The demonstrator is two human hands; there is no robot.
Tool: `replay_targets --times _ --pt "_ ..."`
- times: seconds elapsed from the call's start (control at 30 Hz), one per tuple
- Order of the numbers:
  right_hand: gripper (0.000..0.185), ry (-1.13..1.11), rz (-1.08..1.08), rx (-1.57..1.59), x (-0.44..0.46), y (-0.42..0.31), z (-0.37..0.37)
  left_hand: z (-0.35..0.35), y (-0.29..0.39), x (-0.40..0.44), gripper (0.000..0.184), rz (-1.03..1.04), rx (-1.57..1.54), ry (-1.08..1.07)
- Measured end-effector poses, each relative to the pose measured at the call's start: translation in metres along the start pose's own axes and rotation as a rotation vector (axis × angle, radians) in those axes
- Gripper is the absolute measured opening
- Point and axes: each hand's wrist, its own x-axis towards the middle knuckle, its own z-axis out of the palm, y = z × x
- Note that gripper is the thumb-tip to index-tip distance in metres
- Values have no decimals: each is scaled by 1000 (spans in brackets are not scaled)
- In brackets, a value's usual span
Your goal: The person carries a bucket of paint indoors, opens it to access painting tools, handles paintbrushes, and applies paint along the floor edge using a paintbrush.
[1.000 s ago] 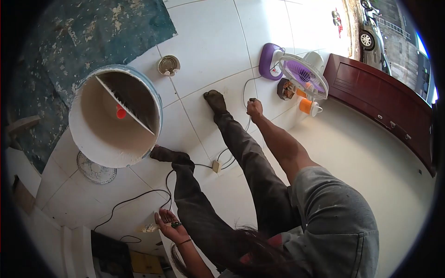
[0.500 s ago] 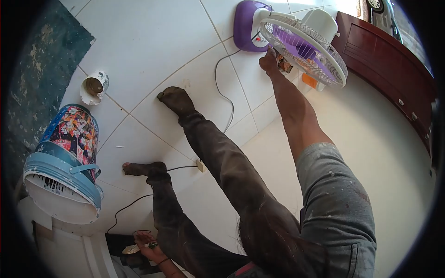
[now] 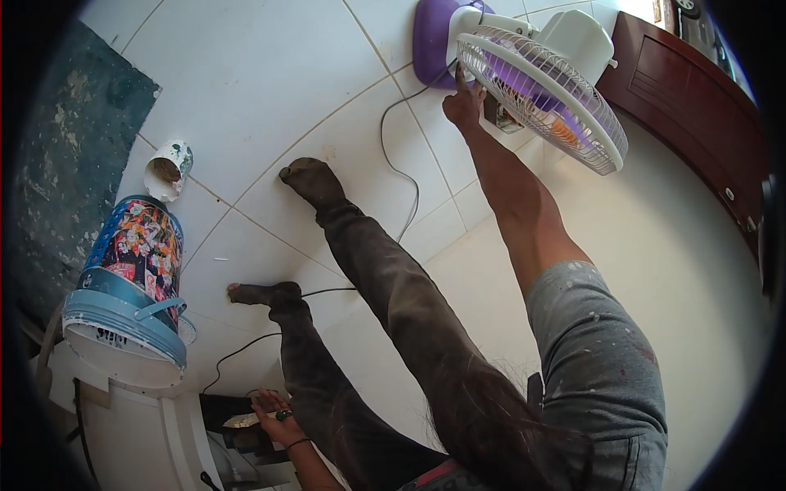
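My right hand [image 3: 464, 108] reaches out at the upper right with its index finger stretched to the control area of a standing fan, holding nothing. The fan has a purple base [image 3: 431, 42] and a white wire cage [image 3: 544, 98] with purple blades, and the cage hangs beside the hand. Low on the left, my left hand [image 3: 274, 416] is turned palm up, with fingers curled round what looks like a putty knife [image 3: 241, 421]. Its pale flat blade sticks out and a dark handle end shows by the palm; the grip is partly hidden.
A blue, paint-smeared bucket [image 3: 123, 307] and a white-crusted tub [image 3: 169, 170] are by a stained green sheet [image 3: 74, 164]. My legs in dark trousers [image 3: 401, 303] cross the tiled floor. A black cable [image 3: 413, 184] runs from the fan. A dark red wooden panel [image 3: 688, 98] is at right.
My right hand has shifted slightly left, and its index finger now stretches visibly to the fan's base. The view has shifted a little. My left hand still holds the tool.
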Motion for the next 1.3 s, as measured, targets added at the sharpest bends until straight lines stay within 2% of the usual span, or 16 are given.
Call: replay_targets --times 0.1,0.17,0.2,0.23,0.3,0.4,0.47,0.5,0.63,0.77,0.83,0.97,1.07,1.17,1.2,1.3 --pt "86 1 56 94 12 9 20 14 -5 -11 28 0 -89 74" --pt "93 -62 -71 69 23 26 36 19 -11 -13 30 -41 -31 11" --pt "99 104 -161 55 26 35 53 28 -11 -18 30 -31 -24 46" --pt "104 -56 97 -7 11 4 29 39 -12 -23 30 -23 -17 82" --pt "105 135 18 -162 -28 -20 20 54 -14 -36 28 1 40 94" --pt "72 194 -228 -35 -78 -21 47 41 -19 -34 32 -22 8 49" --pt "29 17 -238 180 -130 -61 36 42 -19 -40 30 -24 -57 48" --pt "25 -152 -134 309 -156 -92 24 44 -16 -41 27 -51 -98 29" --pt "23 -574 -263 532 -258 -215 -21 56 12 -45 27 16 -244 -122" --pt "32 -848 -695 649 -325 -314 -3 60 4 -37 34 -31 -272 -282" --pt "43 -830 -918 655 -348 -354 15 64 -10 -25 35 -57 -232 -300" --pt "51 -807 -949 735 -396 -419 29 50 -28 -18 36 -181 -149 -382" --pt "51 -1017 -702 931 -433 -445 34 39 -13 -21 40 -188 -49 -434" --pt "45 -957 -909 907 -465 -439 6 16 8 -10 39 -167 -107 -459" --pt "35 -1075 -600 892 -480 -442 -6 8 17 -7 39 -174 -129 -465" --pt "32 -983 -174 978 -527 -415 -15 -13 48 9 36 -139 -152 -407"
